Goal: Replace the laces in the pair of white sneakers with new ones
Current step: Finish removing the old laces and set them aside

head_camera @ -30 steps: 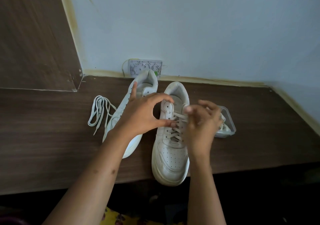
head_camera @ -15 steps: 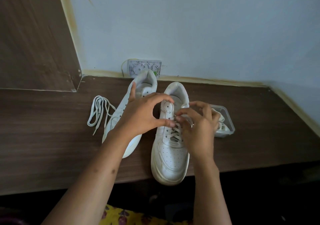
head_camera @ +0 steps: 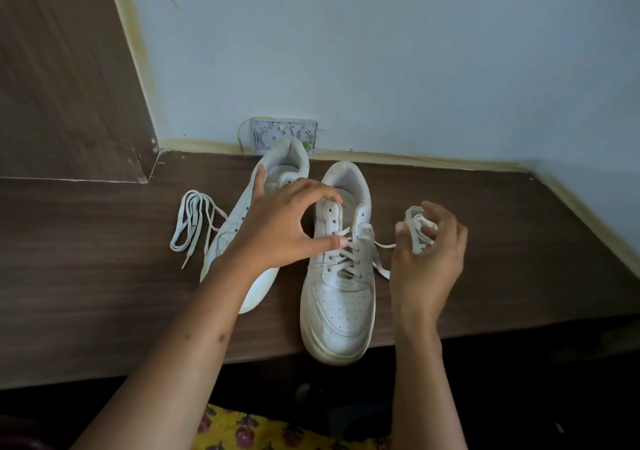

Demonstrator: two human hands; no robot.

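Observation:
Two white sneakers stand on the brown table (head_camera: 86, 276), toes toward me. My left hand (head_camera: 280, 231) grips the left eyelet flap of the right sneaker (head_camera: 337, 311) between thumb and forefinger. A lace (head_camera: 346, 252) crosses that shoe's lower eyelets, and one strand runs right to my right hand (head_camera: 426, 266), whose curled fingers seem to pinch it beside the shoe. The left sneaker (head_camera: 239, 221) has no lace and is partly hidden by my left hand. A loose white lace (head_camera: 190, 221) lies coiled to its left.
A small clear plastic box (head_camera: 415, 214) with more laces sits behind my right hand. A wall socket plate (head_camera: 284, 133) is behind the shoes. A wooden panel rises at the left, and the right sneaker's toe overhangs the table's front edge.
My right hand has moved from over the right sneaker's eyelets out to the right, drawing a lace strand sideways. My left hand has kept its hold on the flap.

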